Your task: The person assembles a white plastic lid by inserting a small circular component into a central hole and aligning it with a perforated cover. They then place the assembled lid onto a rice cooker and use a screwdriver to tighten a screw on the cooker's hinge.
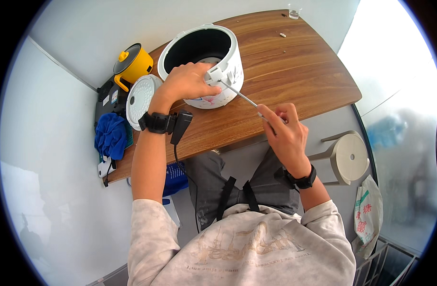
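A white rice cooker body (pixel 237 71) with a dark inside stands lidless on the wooden table. My left hand (pixel 190 82) grips its near rim, fingers over the edge and thumb on the outer wall beside a white plastic bracket (pixel 215 74). In my right hand (pixel 287 136) is a screwdriver (pixel 242 97), its thin metal shaft slanting up and left. The shaft's tip meets the lower part of the bracket; whether it sits in a screw is too small to tell. My right fingers mostly hide the handle.
Left of the cooker lie a round white perforated lid piece (pixel 141 101), a yellow pot (pixel 136 66) with a dark lid and a blue cloth (pixel 111 135). A clear cup (pixel 294 12) stands at the table's far edge. A beige stool (pixel 350 157) is at the right.
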### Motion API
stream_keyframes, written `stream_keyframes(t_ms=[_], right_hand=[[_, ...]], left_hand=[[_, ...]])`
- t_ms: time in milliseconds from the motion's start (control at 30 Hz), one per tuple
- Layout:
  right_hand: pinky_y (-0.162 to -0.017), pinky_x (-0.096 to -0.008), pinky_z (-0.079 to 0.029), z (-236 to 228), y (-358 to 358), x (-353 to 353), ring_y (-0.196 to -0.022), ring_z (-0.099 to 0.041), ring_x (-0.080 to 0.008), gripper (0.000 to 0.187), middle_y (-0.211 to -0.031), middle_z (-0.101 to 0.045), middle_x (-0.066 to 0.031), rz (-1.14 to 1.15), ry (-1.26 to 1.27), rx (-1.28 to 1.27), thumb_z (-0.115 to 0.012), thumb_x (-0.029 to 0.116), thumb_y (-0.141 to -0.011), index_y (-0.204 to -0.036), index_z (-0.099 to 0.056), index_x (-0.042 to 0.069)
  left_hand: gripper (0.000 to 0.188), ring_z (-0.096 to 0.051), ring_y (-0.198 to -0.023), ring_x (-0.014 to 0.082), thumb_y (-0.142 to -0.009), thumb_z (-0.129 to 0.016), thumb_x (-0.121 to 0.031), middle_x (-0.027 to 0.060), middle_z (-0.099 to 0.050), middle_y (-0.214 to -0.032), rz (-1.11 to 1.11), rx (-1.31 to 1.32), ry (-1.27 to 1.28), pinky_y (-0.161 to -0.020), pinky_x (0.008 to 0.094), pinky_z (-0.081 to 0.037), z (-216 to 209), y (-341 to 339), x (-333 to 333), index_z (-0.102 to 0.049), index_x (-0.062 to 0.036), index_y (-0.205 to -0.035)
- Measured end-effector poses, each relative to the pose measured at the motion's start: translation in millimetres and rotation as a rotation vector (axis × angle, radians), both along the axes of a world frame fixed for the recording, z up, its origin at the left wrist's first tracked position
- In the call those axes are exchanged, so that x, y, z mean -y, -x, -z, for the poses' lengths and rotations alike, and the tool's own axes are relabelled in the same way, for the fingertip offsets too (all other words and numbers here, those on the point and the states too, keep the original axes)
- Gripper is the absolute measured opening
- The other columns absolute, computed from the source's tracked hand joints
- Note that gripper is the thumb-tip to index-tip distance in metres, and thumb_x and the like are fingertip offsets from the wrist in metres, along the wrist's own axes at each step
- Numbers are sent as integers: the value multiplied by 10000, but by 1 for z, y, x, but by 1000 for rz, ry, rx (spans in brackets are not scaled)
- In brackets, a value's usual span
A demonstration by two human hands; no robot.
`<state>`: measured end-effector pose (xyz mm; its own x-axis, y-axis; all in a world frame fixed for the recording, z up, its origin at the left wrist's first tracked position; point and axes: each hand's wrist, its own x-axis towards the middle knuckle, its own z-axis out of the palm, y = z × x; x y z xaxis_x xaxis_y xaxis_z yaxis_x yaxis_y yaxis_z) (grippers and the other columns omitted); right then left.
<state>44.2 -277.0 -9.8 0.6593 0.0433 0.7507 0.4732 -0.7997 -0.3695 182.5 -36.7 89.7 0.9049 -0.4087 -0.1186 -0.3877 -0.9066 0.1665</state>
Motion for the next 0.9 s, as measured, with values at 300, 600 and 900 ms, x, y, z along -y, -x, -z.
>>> stream_keyframes(t_ms=[300,600,900], right_hand=[[-525,-326,-512,-2,7,-17,-643,-651,-208,402,-939,-630,-57,-107,-62,-46,-716,4,-841,-1223,-673,123],[-561,-288,-538,2,12,-42,-671,-679,-180,285,-929,-650,-98,-478,-728,-635,-675,65,-951,-1227,-610,38],[-590,-264,-543,-23,13,-40,-673,-666,-134,346,-863,-624,-49,-942,-1553,-1196,-602,231,-1032,-1310,-545,32]], left_hand=[[553,-724,-956,315,-758,-725,-498,119,-762,-993,-10,-5,-30,-852,420,-560,-6,5,4,-695,-214,-1232],[570,-719,-943,330,-746,-731,-477,117,-762,-987,11,29,22,-833,425,-561,-5,7,3,-686,-213,-1250],[592,-723,-913,338,-742,-743,-478,120,-764,-989,25,38,32,-831,423,-564,-1,1,0,-687,-187,-1255]])
